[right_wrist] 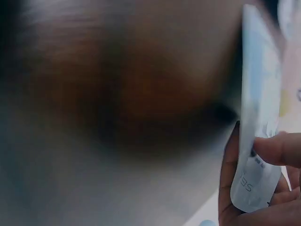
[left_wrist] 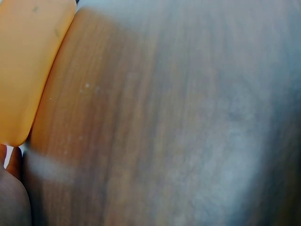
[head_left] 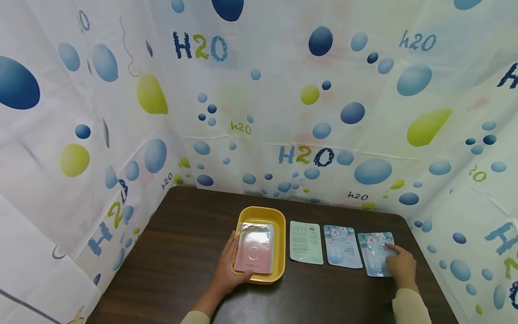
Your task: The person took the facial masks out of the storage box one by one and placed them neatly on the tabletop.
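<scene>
Face of the blue packet partly covered by the right hand, itself cut off in its wrist view, pinching it between thumb and fingers near the right edge of the table. Left hand mostly out of its wrist view, gripping the yellow tray at its near left corner, with a pink packet inside. Looks shiny, with pink flowers toward the far end. Toward the table's left edge, a matching packet, then a pale green packet. Dark wood grain, blurred in wrist views; beyond, white cloth with blue drops.
</scene>
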Available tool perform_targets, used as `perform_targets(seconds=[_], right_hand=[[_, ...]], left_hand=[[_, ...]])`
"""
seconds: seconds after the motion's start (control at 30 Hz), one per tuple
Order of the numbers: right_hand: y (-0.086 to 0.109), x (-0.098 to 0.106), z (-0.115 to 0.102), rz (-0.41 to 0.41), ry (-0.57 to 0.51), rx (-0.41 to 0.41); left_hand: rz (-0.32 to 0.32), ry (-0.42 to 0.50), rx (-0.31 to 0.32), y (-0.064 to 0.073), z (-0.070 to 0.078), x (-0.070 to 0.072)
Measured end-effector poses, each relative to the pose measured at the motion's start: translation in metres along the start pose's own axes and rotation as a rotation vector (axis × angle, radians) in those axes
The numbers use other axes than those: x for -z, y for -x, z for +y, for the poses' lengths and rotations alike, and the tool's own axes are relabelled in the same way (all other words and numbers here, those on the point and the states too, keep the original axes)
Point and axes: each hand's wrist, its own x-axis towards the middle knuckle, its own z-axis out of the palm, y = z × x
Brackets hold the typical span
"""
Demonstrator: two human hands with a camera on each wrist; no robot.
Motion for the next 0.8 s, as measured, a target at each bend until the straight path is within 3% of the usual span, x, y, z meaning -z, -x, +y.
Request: perform_targets(seconds=[0.23, 0.37, 0.57, 0.7, 0.8], right_hand=[[0.005, -0.011, 0.005, 0.076, 0.024, 0.045], [0.005, -0.013, 0.004, 0.066, 0.057, 0.074], [0.007, -0.016, 0.004, 0.056, 0.143, 0.106], [0.012, -0.017, 0.000, 0.099, 0.122, 0.155], [0.013, -0.019, -0.005, 0.056, 0.123, 0.172]], left_hand=[[0.001, -0.026, 0.000, 0.000, -0.001, -0.001], [0.012, -0.037, -0.028, 0.001, -0.002, -0.001], [0.013, -0.035, -0.020, 0.000, 0.001, 0.000], [0.006, -0.028, -0.015, 0.000, 0.002, 0.001], [0.004, -0.022, -0.010, -0.001, 0.001, 0.001]])
